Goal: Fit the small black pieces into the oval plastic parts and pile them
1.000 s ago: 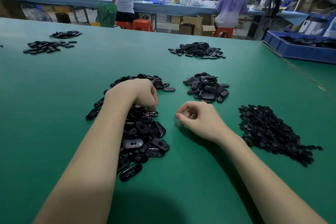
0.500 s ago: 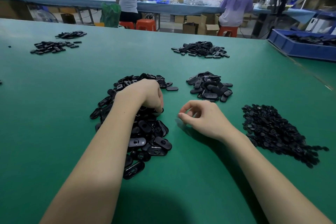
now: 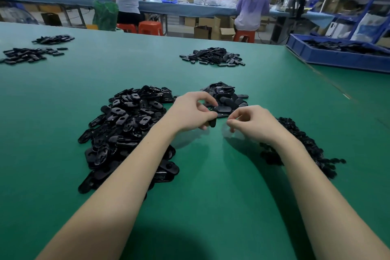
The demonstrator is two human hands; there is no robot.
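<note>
My left hand (image 3: 193, 112) holds one black oval part (image 3: 212, 122) by its end, lifted just off the green table (image 3: 211, 186), to the right of the big heap of oval parts (image 3: 126, 124). My right hand (image 3: 252, 122) hovers a little to the right of it, fingers curled and thumb and forefinger pinched as if on a small black piece, which the fingertips mostly hide. Behind both hands lies a smaller pile of oval parts (image 3: 226, 96). The heap of small black pieces (image 3: 306, 145) sits under and beside my right forearm.
More heaps of black parts lie far across the table (image 3: 213, 56) and at the far left (image 3: 27, 54). A blue tray (image 3: 337, 57) with black parts stands at the back right. People work at a bench (image 3: 179, 8) beyond the table.
My left hand has come off the big heap and moved right with an oval part in its fingers, close to my right hand. My right hand has stayed in about the same spot.
</note>
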